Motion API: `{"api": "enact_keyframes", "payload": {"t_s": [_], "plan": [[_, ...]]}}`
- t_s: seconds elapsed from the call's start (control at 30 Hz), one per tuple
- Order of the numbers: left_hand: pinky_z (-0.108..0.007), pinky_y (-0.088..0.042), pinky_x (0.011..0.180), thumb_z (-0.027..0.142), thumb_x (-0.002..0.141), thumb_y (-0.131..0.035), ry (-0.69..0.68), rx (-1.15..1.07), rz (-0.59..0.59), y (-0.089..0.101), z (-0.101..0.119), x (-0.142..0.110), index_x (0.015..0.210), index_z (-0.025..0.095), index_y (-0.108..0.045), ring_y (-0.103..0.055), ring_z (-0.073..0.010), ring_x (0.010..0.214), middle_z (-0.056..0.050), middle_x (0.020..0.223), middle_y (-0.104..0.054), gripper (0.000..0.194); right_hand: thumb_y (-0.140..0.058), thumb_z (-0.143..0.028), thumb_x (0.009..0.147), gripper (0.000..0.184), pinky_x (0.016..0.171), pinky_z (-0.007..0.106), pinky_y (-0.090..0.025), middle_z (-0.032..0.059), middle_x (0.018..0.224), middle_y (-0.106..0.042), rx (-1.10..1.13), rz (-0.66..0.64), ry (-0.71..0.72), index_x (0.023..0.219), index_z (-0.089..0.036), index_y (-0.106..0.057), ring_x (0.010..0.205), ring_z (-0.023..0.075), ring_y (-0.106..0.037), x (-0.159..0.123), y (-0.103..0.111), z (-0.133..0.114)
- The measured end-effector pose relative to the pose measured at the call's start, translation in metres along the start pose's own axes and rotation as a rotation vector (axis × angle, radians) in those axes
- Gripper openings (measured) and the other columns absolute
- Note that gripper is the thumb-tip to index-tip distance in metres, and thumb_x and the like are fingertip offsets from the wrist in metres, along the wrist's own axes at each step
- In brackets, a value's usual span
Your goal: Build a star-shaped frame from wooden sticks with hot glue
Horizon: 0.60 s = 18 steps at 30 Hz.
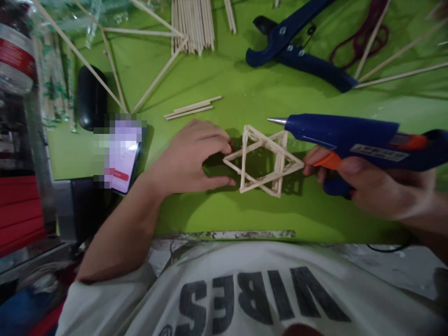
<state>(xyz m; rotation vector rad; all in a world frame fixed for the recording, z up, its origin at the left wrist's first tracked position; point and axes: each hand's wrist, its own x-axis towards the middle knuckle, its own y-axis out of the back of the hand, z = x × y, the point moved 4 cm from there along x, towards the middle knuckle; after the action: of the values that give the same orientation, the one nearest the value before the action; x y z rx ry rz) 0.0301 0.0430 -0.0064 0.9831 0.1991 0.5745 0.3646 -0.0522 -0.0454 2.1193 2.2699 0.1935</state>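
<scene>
"What's that on the green table (206, 210)?"

"A star-shaped frame (280, 163) of thin pale sticks, lying right in front of the person's white shirt (245, 280), between the two hands."

"Is the left hand (189, 158) gripping it?"

"It's partly open, thumb and fingers curved apart around the star's left point. From here I can't tell whether they touch it."

"And the right hand (378, 186)?"

"That one's closed round a blue glue gun (343, 133), a finger by the orange trigger (329, 161). Its fingertips come right up to the star's right point; I can't say if they press on it. The metal nozzle (278, 121) points left, over beyond the star's far edge."

"What about those little sticks (191, 111)?"

"A few short ones, lying loose just beyond the left hand. Further back there's a thick bundle of sticks (192, 28), and to the right of that a blue cutter (290, 49) with its handles spread."

"Something dark red (353, 46) behind the cutter, too."

"Yes, looped, a bit blurred. Bigger stick frames (159, 77) stand out at both far corners."

"And off to the left?"

"A lit phone (124, 158), partly blurred out, a black case (91, 98) near it, then green-marked wrapped sticks (52, 79) and a bottle (16, 60) with a red-and-white label."
</scene>
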Motion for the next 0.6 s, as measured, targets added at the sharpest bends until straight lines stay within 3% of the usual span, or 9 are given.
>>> {"api": "enact_keyframes", "payload": {"t_s": [0.07,0.13,0.27,0.33,0.43,0.5,0.6], "plan": [[-0.058,-0.059,0.099,0.05,0.099,-0.092,0.033,-0.045,0.024,0.0016,0.0013,-0.0003,0.103,0.024,-0.075,-0.081,-0.0358,0.108,-0.011,0.115,-0.087,0.032,-0.089,-0.048,0.113,0.023,0.053,0.031,-0.064,0.0057,0.097,-0.09,-0.028,-0.054,0.059,0.116,-0.028,-0.099,0.069,0.0207,-0.08,0.001,-0.0029,-0.0043],[-0.057,-0.06,0.101,0.046,0.098,-0.092,0.126,-0.067,0.025,0.002,0.0015,-0.0012,0.109,0.024,-0.074,-0.079,-0.0339,0.109,-0.01,0.116,-0.085,0.031,-0.088,-0.044,0.114,0.02,0.055,0.029,-0.065,0.0053,0.1,-0.091,-0.015,-0.071,0.087,0.117,-0.027,-0.098,0.072,0.0193,-0.08,0.0027,-0.0052,-0.0079],[-0.058,-0.062,0.113,0.044,0.094,-0.094,0.321,-0.107,-0.027,-0.0012,0.0025,-0.0025,0.155,0.025,-0.067,-0.078,-0.0335,0.123,-0.011,0.143,-0.081,0.07,-0.09,-0.04,0.113,0.016,0.054,0.027,-0.065,0.0043,0.1,-0.091,0.002,-0.064,0.1,0.117,-0.027,-0.097,0.071,0.0181,-0.08,0.0054,-0.0081,-0.0109],[-0.064,-0.059,0.121,0.042,0.093,-0.096,0.307,-0.076,-0.055,-0.0026,0.0064,-0.0006,0.165,0.023,-0.065,-0.076,-0.0392,0.136,-0.014,0.154,-0.078,0.08,-0.09,-0.038,0.113,0.014,0.052,0.028,-0.065,0.0041,0.101,-0.091,0.007,-0.068,0.106,0.118,-0.028,-0.097,0.071,0.0186,-0.08,0.0055,-0.0083,-0.0105],[-0.067,-0.053,0.13,0.028,0.099,-0.091,0.293,-0.013,-0.11,-0.0044,0.01,0.0024,0.161,0.016,-0.068,-0.07,-0.0432,0.153,-0.018,0.161,-0.075,0.067,-0.091,-0.038,0.112,0.013,0.054,0.029,-0.066,0.0048,0.101,-0.091,0.008,-0.072,0.106,0.117,-0.028,-0.097,0.072,0.0198,-0.08,0.0049,-0.0068,-0.009],[-0.063,-0.054,0.129,0.027,0.099,-0.092,0.293,-0.029,-0.085,-0.0036,0.0104,0.0035,0.155,0.017,-0.071,-0.073,-0.0413,0.15,-0.016,0.157,-0.078,0.061,-0.091,-0.038,0.112,0.013,0.053,0.029,-0.066,0.0052,0.1,-0.091,-0.003,-0.076,0.104,0.116,-0.028,-0.097,0.071,0.0196,-0.079,0.0048,-0.006,-0.0087],[-0.062,-0.054,0.131,0.03,0.096,-0.095,0.301,-0.051,-0.075,-0.0058,0.0077,0.0024,0.164,0.02,-0.065,-0.073,-0.0414,0.15,-0.015,0.16,-0.076,0.075,-0.09,-0.039,0.113,0.013,0.054,0.028,-0.066,0.0054,0.101,-0.091,-0.018,-0.078,0.103,0.116,-0.028,-0.097,0.071,0.0193,-0.08,0.0057,-0.0064,-0.0105]]}}
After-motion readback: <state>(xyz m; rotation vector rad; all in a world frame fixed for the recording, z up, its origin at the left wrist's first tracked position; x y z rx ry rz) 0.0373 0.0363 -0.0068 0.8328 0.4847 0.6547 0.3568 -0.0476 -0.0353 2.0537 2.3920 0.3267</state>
